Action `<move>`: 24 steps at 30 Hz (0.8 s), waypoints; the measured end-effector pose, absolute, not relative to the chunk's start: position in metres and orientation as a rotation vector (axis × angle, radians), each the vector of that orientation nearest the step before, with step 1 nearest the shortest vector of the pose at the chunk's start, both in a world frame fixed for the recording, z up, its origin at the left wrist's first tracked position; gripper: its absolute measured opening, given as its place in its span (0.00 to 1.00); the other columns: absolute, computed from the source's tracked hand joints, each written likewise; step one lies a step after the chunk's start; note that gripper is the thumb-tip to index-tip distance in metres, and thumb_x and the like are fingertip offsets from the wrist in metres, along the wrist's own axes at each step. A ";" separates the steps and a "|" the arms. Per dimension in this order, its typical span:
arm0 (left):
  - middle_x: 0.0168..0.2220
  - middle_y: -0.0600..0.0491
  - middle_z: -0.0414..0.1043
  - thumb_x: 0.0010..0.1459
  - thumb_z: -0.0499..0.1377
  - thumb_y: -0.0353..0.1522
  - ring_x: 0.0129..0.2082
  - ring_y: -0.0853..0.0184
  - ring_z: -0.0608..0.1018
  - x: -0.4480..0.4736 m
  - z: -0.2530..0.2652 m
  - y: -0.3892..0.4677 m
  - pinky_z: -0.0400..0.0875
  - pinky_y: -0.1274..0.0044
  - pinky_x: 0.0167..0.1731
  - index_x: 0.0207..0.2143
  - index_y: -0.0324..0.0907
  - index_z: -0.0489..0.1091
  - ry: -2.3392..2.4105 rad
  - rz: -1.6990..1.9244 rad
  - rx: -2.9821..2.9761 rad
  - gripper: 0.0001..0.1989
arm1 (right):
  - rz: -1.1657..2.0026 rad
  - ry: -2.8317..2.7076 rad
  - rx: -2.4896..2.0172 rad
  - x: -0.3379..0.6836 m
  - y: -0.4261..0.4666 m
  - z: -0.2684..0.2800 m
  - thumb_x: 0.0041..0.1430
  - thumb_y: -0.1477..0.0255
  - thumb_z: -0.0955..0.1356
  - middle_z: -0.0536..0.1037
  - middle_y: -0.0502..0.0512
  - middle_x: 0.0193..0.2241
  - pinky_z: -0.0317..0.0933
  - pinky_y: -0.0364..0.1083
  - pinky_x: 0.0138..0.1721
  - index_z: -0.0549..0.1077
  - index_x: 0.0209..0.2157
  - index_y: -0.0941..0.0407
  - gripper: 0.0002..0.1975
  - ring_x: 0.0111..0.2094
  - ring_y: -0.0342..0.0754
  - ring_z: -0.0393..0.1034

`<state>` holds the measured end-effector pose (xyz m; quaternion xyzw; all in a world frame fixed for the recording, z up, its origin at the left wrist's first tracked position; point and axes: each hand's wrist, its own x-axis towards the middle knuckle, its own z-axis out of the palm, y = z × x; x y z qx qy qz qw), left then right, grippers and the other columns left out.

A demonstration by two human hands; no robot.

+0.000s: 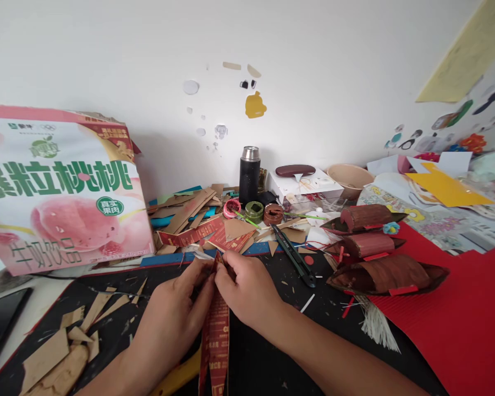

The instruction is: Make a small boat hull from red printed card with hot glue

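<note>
Slanting inward, the left hand (175, 305) and right hand (247, 286) meet, tightly curled, pinching the far end of a red cardboard strip (219, 344). It runs back over the black mat (266, 368).

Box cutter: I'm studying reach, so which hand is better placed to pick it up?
Probably the right hand: the box cutter lies nearer it, on that side. The left hand would have to reach across. Both appear to pinch the red cardboard strip.

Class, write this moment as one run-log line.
left hand: holds red printed card | right hand: holds same card, far end | rightward: utility knife, boat-shaped models
</note>
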<state>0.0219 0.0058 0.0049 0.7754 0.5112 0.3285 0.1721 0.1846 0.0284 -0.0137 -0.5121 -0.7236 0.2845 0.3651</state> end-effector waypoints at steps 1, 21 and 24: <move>0.39 0.53 0.88 0.68 0.54 0.35 0.35 0.61 0.89 0.022 0.005 0.006 0.78 0.78 0.29 0.48 0.48 0.73 1.449 0.936 2.203 0.11 | 0.728 -1.857 -1.318 0.185 0.028 -0.014 0.66 0.72 0.65 0.69 0.47 0.22 0.45 0.45 0.29 0.63 0.27 0.54 0.11 0.25 0.44 0.61; 0.47 0.50 0.87 0.68 0.57 0.40 0.42 0.60 0.88 0.021 0.002 0.009 0.82 0.79 0.38 0.50 0.43 0.81 1.444 1.014 2.144 0.17 | 0.734 -1.828 -1.248 0.185 0.029 -0.014 0.66 0.71 0.62 0.65 0.47 0.22 0.45 0.45 0.29 0.58 0.27 0.53 0.12 0.24 0.44 0.59; 0.47 0.50 0.87 0.68 0.57 0.41 0.42 0.60 0.88 0.021 0.002 0.009 0.82 0.79 0.38 0.50 0.43 0.81 1.446 1.021 2.155 0.18 | 0.742 -1.823 -1.246 0.185 0.029 -0.013 0.66 0.71 0.63 0.65 0.47 0.22 0.45 0.45 0.29 0.58 0.27 0.53 0.12 0.24 0.44 0.59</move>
